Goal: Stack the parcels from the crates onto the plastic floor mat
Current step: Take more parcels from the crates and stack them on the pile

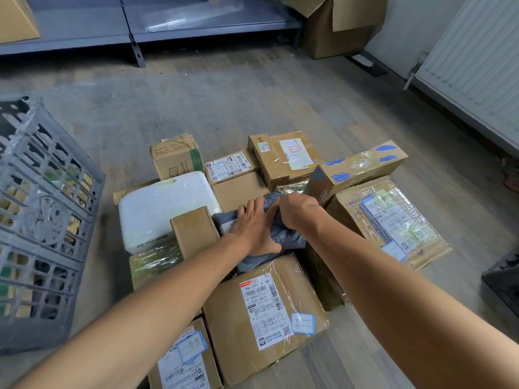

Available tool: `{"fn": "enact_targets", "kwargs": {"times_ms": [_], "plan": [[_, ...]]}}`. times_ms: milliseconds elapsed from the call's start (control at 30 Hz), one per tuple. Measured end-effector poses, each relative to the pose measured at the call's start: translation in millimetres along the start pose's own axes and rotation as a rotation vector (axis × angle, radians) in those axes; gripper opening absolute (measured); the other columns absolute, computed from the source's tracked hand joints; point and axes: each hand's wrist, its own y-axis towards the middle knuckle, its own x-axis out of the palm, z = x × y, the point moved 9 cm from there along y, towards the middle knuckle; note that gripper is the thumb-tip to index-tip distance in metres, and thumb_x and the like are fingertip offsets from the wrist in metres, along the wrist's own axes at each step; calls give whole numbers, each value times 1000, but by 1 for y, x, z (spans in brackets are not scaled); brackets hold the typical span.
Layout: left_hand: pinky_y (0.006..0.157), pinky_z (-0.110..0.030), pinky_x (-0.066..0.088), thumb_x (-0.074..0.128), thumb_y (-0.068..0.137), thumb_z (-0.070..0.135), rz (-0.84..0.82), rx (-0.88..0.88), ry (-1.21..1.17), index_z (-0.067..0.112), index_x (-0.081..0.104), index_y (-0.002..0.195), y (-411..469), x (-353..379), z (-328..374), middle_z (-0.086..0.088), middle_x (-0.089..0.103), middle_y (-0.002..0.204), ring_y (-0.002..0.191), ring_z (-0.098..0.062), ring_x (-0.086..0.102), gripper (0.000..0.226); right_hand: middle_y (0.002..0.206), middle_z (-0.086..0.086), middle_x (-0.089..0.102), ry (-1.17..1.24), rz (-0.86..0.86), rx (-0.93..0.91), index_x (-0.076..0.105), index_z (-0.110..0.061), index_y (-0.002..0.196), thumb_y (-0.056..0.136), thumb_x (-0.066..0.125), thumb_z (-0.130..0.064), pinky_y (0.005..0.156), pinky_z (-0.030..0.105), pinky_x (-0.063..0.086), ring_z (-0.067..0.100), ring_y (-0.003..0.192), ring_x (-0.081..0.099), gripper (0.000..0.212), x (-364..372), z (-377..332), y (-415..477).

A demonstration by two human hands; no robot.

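Observation:
A soft grey mailer bag parcel (pixel 283 237) lies in the middle of a cluster of parcels on the floor. My left hand (pixel 254 226) presses flat on it with the thumb hooked under its near edge. My right hand (pixel 297 211) is clenched on the bag's bunched far end. Around it are a white foam box (pixel 163 209), a small upright brown box (pixel 193 231), a large labelled carton (pixel 264 313) in front, and a long box with blue marks (pixel 359 167) leaning at the right. The clear plastic mat (pixel 331 363) shows faintly beneath the pile.
A grey plastic crate (pixel 42 220) holding more parcels stands at the left. Grey metal shelving (pixel 134 32) runs along the back, with an open carton (pixel 337 23) at the back right. A white radiator (pixel 477 57) lines the right wall. A dark object (pixel 502 282) sits at the right edge.

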Motion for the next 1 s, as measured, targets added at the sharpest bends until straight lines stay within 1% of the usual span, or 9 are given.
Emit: {"fn": "enact_targets", "kwargs": {"times_ms": [233, 400, 467, 533, 633, 700, 800, 900, 1000], "plan": [[104, -47, 32, 63, 69, 67, -34, 38, 41, 25, 10, 152, -2, 3, -4, -11, 29, 134, 121, -34, 35, 107, 135, 9, 57, 18, -12, -11, 53, -9, 135, 99, 52, -16, 91, 34, 47, 27, 122, 56, 36, 1, -4, 4], [116, -58, 15, 61, 63, 83, -107, 23, 9, 30, -2, 155, -3, -2, -10, -13, 12, 159, 143, -37, 19, 124, 127, 15, 62, 70, -88, -19, 55, -1, 126, 97, 55, -8, 90, 36, 52, 30, 115, 62, 30, -7, -1, -4], [118, -58, 10, 59, 62, 86, -109, 14, -26, 31, -7, 156, -7, -18, -17, -9, 6, 162, 147, -33, 11, 128, 126, 14, 63, 33, -16, -35, 55, -2, 127, 97, 53, -8, 89, 35, 51, 29, 114, 63, 30, -22, -5, -10], [120, -54, 7, 58, 67, 86, -107, -17, -65, 32, -7, 157, -12, -43, -32, -7, 5, 163, 149, -31, 7, 123, 124, 10, 63, -65, 150, -88, 54, -6, 128, 98, 49, -10, 84, 33, 50, 27, 111, 63, 31, -42, -16, -15], [122, -51, 2, 51, 76, 83, -53, -104, -49, 32, -1, 158, -16, -93, -70, -9, -1, 166, 152, -32, 1, 110, 117, 9, 62, -64, 396, -177, 53, -11, 126, 102, 40, -19, 74, 31, 45, 23, 93, 60, 28, -73, -38, -22], [121, -50, 4, 49, 83, 77, 45, -173, 1, 30, 4, 159, -24, -127, -101, -11, 4, 165, 151, -31, 5, 101, 125, 12, 55, -9, 507, -243, 47, -11, 132, 103, 39, -31, 83, 38, 47, 28, 105, 56, 36, -91, -59, -25], [121, -51, 5, 49, 87, 71, 199, -251, 41, 25, 11, 159, -47, -167, -140, -14, 11, 163, 150, -30, 9, 94, 146, 17, 37, -9, 603, -325, 29, -14, 148, 100, 40, -46, 102, 45, 37, 36, 130, 41, 59, -114, -104, -29], [120, -55, 3, 49, 88, 67, 276, -342, 84, 23, 11, 158, -80, -191, -176, -17, 8, 163, 150, -32, 6, 92, 160, 19, 16, -66, 662, -379, 15, -15, 155, 100, 39, -49, 113, 46, 27, 38, 143, 22, 69, -135, -153, -33], [120, -56, 0, 47, 90, 64, 297, -432, 95, 22, 6, 159, -115, -203, -209, -16, 2, 164, 151, -33, 1, 91, 163, 18, 3, -46, 682, -421, 10, -16, 156, 101, 36, -50, 117, 47, 21, 39, 148, 10, 70, -153, -199, -38]]}}
